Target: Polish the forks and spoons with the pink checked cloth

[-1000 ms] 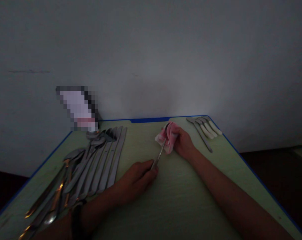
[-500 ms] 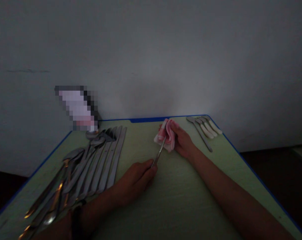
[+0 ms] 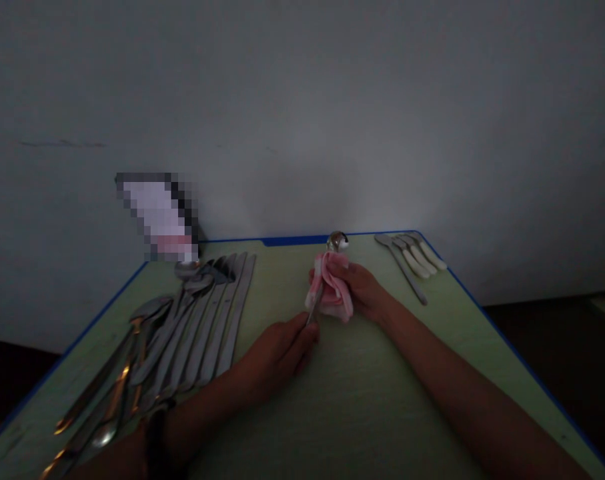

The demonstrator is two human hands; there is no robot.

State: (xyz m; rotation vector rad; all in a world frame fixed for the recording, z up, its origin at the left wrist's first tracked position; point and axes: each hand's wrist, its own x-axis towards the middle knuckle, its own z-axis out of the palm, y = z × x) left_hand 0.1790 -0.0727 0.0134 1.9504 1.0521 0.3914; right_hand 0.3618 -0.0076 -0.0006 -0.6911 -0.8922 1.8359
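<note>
My left hand (image 3: 285, 347) is closed on the lower handle of a metal spoon (image 3: 337, 241), which points away from me over the table. The spoon's shiny bowl shows beyond a folded pink and white cloth (image 3: 336, 287). Wrapped about the middle of the handle, the cloth is gripped by my right hand (image 3: 359, 287), with the thumb on top. Part of the handle is hidden inside the cloth.
Many spoons and knives (image 3: 197, 333) lie in a crowded group at the left of the green table (image 3: 382, 400). At the far right are a metal spoon (image 3: 407, 273) and several white-handled utensils (image 3: 422, 257). A blurred-out panel (image 3: 157, 217) leans at the back left against the wall.
The cloth in my right hand has slid down the handle towards my left hand. The spoon's bowl, hidden before, now shows above the cloth.
</note>
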